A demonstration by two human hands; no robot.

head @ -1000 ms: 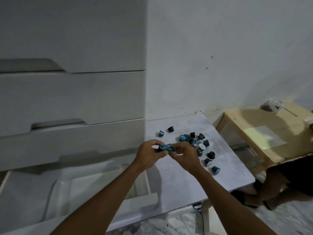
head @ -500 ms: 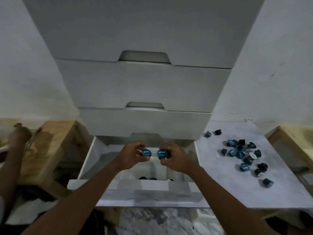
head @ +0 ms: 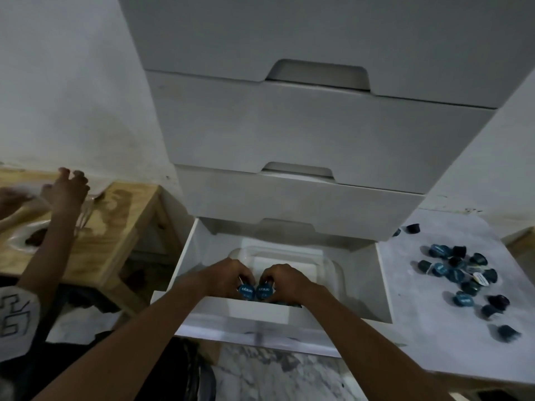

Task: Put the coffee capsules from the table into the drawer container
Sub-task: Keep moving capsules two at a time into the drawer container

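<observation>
- Coffee capsules: 2 blue ones held low inside the open drawer [head: 385, 287], over the white container [head: 333, 270].
- Left hand [head: 228, 277] pinches left capsule [head: 247, 290]; right hand [head: 285, 280] pinches right capsule [head: 265, 290]; the capsules touch.
- Loose capsules [head: 463, 273] remain scattered on table [head: 434, 337], right of drawer.

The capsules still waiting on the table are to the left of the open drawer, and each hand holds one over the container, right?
Not quite. The head view shows the loose capsules lying on the table to the right of the open drawer, not the left. The rest holds: the left hand and right hand each hold a blue capsule over the container.
</observation>
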